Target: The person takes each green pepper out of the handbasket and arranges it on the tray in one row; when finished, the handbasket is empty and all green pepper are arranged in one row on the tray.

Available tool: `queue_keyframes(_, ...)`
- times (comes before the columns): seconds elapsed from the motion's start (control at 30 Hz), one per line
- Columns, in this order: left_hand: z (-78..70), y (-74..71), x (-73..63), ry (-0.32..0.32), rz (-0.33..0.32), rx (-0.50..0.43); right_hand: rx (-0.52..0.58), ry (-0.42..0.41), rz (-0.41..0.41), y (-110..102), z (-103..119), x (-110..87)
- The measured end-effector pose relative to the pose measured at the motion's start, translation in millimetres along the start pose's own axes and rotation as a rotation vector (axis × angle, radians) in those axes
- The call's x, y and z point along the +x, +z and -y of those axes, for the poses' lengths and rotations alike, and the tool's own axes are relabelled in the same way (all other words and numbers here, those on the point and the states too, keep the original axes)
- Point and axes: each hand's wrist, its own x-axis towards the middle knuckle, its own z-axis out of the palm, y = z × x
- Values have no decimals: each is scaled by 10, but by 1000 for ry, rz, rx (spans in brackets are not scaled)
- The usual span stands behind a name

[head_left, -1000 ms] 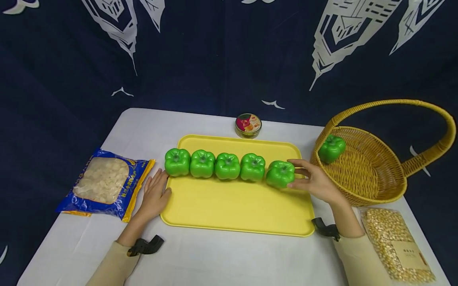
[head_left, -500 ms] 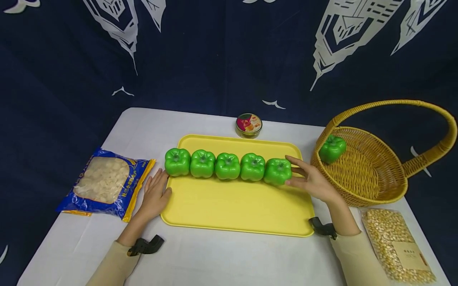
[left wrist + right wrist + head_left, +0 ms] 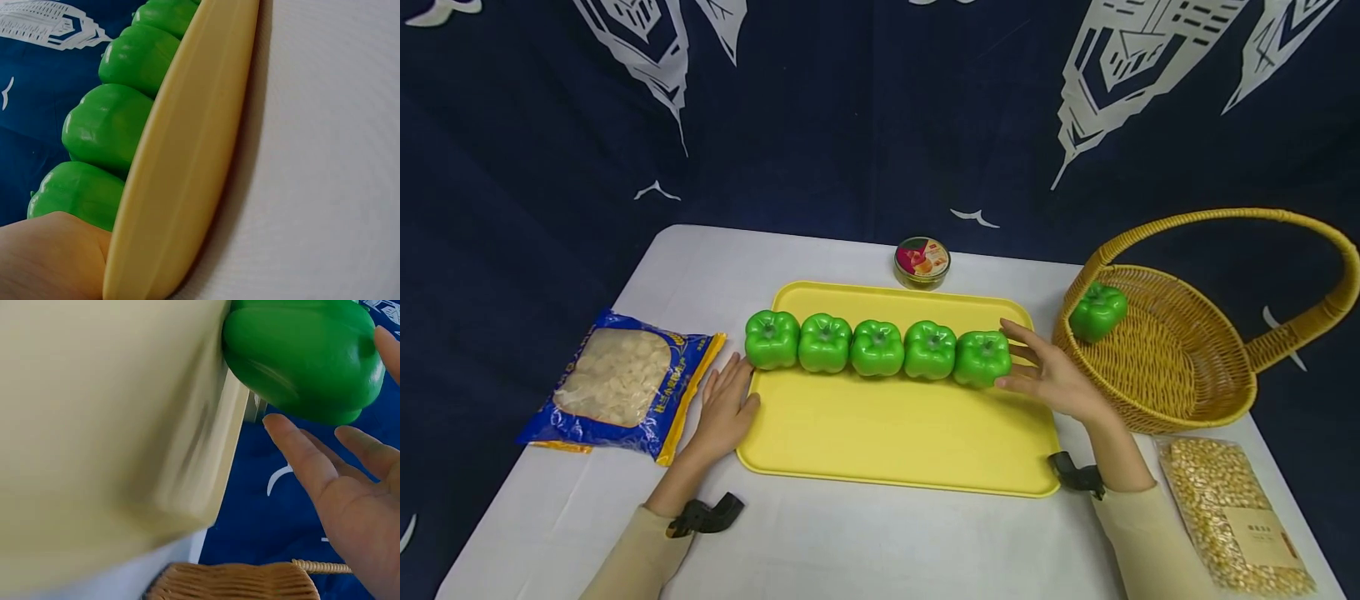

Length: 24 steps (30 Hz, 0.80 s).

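Note:
Several glossy green bell peppers [image 3: 877, 349] stand in one row across a yellow tray [image 3: 895, 433]. My right hand [image 3: 1060, 375] is beside the rightmost bell pepper [image 3: 982, 358], its fingers spread around the pepper's right side. In the right wrist view, a gap shows between most of the fingers [image 3: 300, 450] and that pepper. My left hand [image 3: 726, 408] rests with straight fingers at the tray's left edge, close to the leftmost bell pepper [image 3: 772, 340]. In the left wrist view, part of the hand [image 3: 56, 256] lies against the tray's side [image 3: 181, 150].
At the right stands a wicker basket [image 3: 1180, 358] with a tall handle and one green pepper [image 3: 1099, 312] inside. A bag of corn kernels [image 3: 1232, 508] lies in front of it. A blue bag [image 3: 617, 383] is at left, and a round tin [image 3: 921, 262] stands behind the tray.
My right hand has moved the rightmost bell pepper left and slightly back, up to its neighbour in the row. The fingers have since loosened from it. The left hand has stayed still.

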Motion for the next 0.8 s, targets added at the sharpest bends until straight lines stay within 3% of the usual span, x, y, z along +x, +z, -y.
queue_keyframes(0.33,-7,-14,1,-10,13,-6,-109,-110,-97,-83,121,-76)
queue_keyframes(0.47,-6,-7,-2,-5,12,-13,-115,-111,-154,-143,158,-157)
queue_keyframes(0.63,3,2,0,-3,13,-14,-103,-121,-245,-309,109,-292)
queue_keyframes(0.8,-2,-6,0,-1,11,-11,-58,-143,-396,-527,52,-438)
